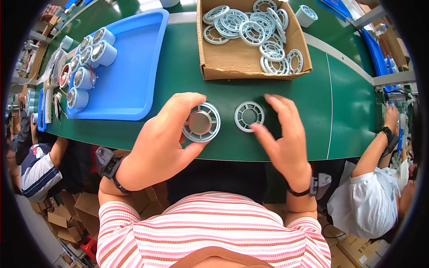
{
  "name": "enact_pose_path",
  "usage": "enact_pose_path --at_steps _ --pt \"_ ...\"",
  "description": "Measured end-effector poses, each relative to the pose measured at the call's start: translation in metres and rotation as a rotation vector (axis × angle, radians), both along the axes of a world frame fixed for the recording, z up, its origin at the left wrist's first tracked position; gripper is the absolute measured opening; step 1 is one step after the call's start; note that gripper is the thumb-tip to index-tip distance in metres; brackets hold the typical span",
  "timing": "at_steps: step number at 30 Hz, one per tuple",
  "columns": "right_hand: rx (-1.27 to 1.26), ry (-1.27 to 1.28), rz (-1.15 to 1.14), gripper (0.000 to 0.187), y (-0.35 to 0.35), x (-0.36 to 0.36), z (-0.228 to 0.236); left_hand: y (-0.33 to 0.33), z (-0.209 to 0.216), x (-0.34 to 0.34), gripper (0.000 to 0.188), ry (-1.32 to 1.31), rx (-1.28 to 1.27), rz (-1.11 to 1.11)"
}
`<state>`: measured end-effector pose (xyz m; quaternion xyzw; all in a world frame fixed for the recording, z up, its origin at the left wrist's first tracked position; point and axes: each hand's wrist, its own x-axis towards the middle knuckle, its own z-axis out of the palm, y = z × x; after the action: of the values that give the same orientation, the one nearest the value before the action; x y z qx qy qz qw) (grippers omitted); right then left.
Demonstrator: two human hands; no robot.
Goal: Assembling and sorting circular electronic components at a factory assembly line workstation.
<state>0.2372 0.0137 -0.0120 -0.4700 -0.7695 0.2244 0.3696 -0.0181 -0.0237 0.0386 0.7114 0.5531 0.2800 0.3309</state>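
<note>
My left hand (154, 145) is curled round a pale-blue round housing (199, 122), thumb and fingers on opposite sides of its edge. A spoked rim and a grey metal disc in the middle show on the housing's upturned face. To the right of it, a pale-blue spoked plastic ring (239, 117) lies flat on the green table. My right hand (288, 145) is at the ring's right side with thumb and fingers apart. Its thumb tip overlaps the ring's lower right edge; whether it touches cannot be made out.
Beyond my hands stands an open cardboard box (250, 74) of similar spoked rings (252, 33). On the left, a blue tray (134, 76) carries several cylindrical housings (103, 53). Another pale-blue cylinder (306, 16) stands right of the box. People (373, 196) sit at both sides.
</note>
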Motion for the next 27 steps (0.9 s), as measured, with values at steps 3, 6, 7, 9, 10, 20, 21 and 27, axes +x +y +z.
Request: enact_pose_path --at_steps 3,6,7,9,10,20,21,27 --pt "0.052 -0.200 0.073 0.054 -0.007 -0.011 -0.008 -0.001 -0.013 0.002 0.064 0.062 -0.074 0.026" --pt "-0.014 -0.084 0.082 0.062 -0.007 -0.008 -0.013 0.000 -0.023 0.005 0.064 -0.229 -0.225 0.057" --pt "-0.046 -0.029 0.082 0.066 -0.007 -0.008 -0.014 0.001 -0.024 0.006 0.064 -0.379 -0.295 0.070" --pt "-0.064 0.093 0.137 0.068 -0.009 -0.013 -0.008 0.007 -0.027 0.006 0.063 -0.456 -0.380 0.047" --pt "-0.082 0.204 0.176 0.071 -0.011 -0.015 0.000 0.008 -0.028 0.007 0.061 -0.543 -0.466 0.007" --pt "-0.093 0.141 0.465 0.079 -0.005 -0.021 0.023 0.015 -0.037 0.012 0.060 -0.801 -0.788 -0.178" --pt "-0.109 0.125 0.501 0.080 -0.002 -0.019 0.025 0.016 -0.038 0.011 0.060 -0.783 -0.798 -0.193" --pt "-0.160 0.107 0.582 0.078 0.004 -0.011 0.025 0.021 -0.041 0.009 0.064 -0.689 -0.744 -0.312"
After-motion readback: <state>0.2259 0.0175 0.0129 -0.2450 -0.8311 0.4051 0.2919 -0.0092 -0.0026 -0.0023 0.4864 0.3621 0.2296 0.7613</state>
